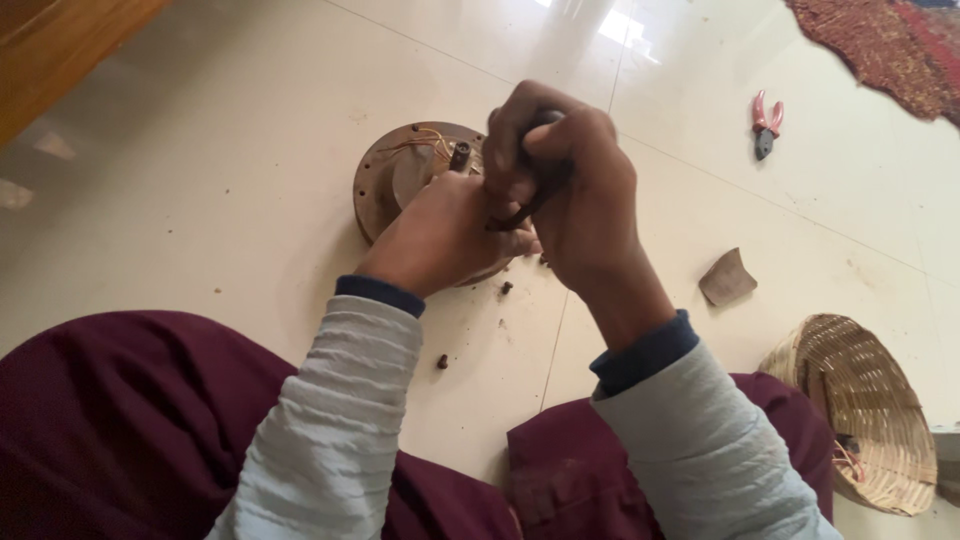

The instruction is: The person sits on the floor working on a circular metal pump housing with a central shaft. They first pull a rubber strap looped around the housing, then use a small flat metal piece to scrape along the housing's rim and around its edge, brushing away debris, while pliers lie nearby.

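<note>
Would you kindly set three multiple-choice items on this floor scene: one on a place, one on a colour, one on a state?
1. Where does the woven basket lie?
A. at the lower right, beside the person's knee
B. on the round metal part
C. at the upper left

2. What colour are the handles of the pliers?
A. blue
B. pinkish red
C. green

3. How is the right hand?
A. flat on the floor
B. open in the air
C. closed round a dark tool, above the round metal part

Key: 1 A, the basket sits at the lower right edge. 2 B, both handles are pinkish red. 3 C, its fingers wrap a dark tool while the left hand steadies the part.
</note>
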